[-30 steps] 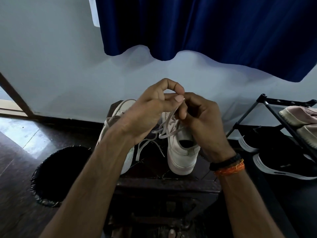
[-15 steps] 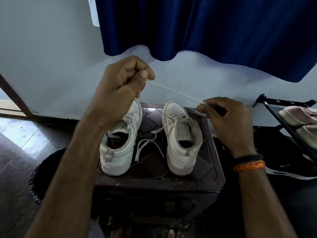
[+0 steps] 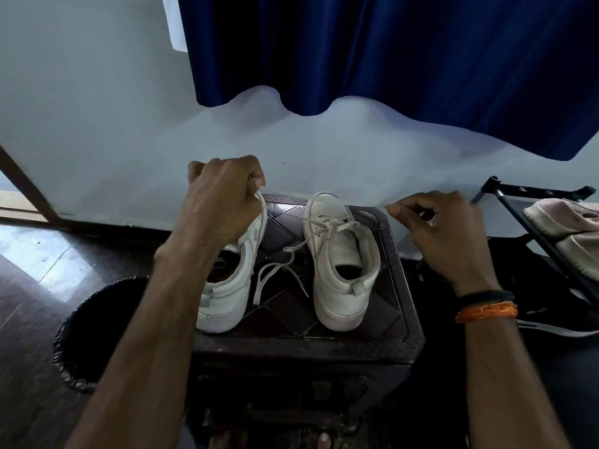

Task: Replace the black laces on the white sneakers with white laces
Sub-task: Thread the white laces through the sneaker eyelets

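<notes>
Your left hand (image 3: 223, 202) is curled tight on a white lace (image 3: 261, 197) above the left sneaker (image 3: 230, 286). Your right hand (image 3: 444, 234) pinches something thin at its fingertips, too faint to name. Both sneakers stand on the dark table (image 3: 402, 325), heels toward you; the right sneaker (image 3: 340, 264) trails loose lace ends (image 3: 275, 270) between the pair.

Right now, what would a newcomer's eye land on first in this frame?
Two white sneakers, the left sneaker and the right sneaker, stand side by side on a dark wooden stool at centre. Above them the left hand and right hand are raised apart, each pinching a pale lace end. A deep blue curtain hangs behind.
</notes>
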